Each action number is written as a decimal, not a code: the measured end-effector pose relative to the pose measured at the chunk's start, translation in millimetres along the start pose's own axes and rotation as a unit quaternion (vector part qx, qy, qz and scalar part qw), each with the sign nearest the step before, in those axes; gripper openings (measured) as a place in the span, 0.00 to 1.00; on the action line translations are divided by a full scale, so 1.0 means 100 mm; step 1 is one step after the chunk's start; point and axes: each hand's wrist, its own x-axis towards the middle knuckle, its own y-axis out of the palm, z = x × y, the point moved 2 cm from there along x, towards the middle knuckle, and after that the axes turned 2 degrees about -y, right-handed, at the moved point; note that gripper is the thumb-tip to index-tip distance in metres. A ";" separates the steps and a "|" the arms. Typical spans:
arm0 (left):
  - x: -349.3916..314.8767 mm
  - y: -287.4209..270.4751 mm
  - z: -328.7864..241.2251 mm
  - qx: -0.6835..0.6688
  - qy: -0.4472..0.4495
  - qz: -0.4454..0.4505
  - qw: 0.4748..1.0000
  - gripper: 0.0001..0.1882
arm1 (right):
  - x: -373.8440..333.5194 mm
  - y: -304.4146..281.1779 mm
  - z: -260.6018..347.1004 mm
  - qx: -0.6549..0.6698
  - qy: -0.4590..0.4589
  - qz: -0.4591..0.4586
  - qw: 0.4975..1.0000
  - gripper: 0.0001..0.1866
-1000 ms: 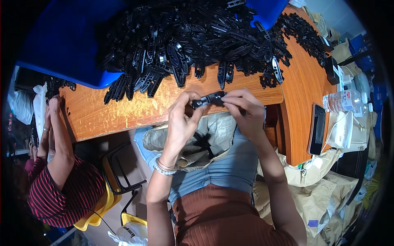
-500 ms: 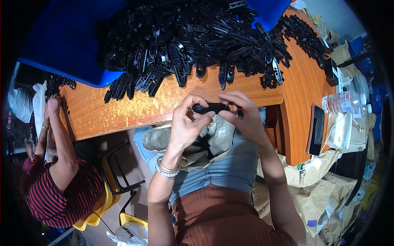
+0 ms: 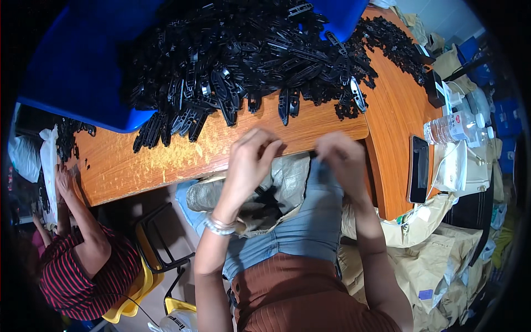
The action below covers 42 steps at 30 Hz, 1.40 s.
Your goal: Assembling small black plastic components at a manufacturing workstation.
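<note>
My left hand (image 3: 249, 163) is just off the table's near edge, its fingers curled in toward the thumb. A dark patch shows by its fingertips, but I cannot make out what, if anything, they hold. To its right, apart from it, my right hand (image 3: 344, 161) is smeared by motion with its fingers bent downward. Beyond both hands lies a big heap of black plastic parts (image 3: 221, 91), long and pointed, some with holes. On my lap below the hands sits an open grey-silver bag (image 3: 290, 180) with dark pieces inside.
A blue bin (image 3: 72, 72) is tipped behind the heap. Small black pieces (image 3: 390, 44) spread along the right side of the wooden table (image 3: 182, 149). A phone (image 3: 418, 169) and a plastic bottle (image 3: 451, 127) lie at right. A person in a striped shirt (image 3: 88, 265) works at left.
The long black part that both hands held between them is no longer visible there. My hands have come apart, the right one moving to the right. The whole view has shifted slightly.
</note>
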 end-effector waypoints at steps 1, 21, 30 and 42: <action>0.08 0.08 -0.01 0.041 0.073 -0.010 0.996 0.05 | 0.08 -0.11 -0.02 -0.078 0.022 -0.094 0.992 0.08; 0.19 0.09 0.11 0.244 0.199 -0.093 0.945 0.12 | 0.27 0.18 -0.13 -0.236 -0.015 -0.194 0.952 0.06; 0.09 0.10 0.14 0.267 0.162 -0.122 0.942 0.12 | 0.28 0.04 -0.03 -0.277 -0.070 -0.122 0.951 0.06; -0.09 0.10 0.15 0.190 0.212 -0.143 0.948 0.13 | 0.25 0.37 -0.04 -0.086 -0.046 -0.090 0.991 0.09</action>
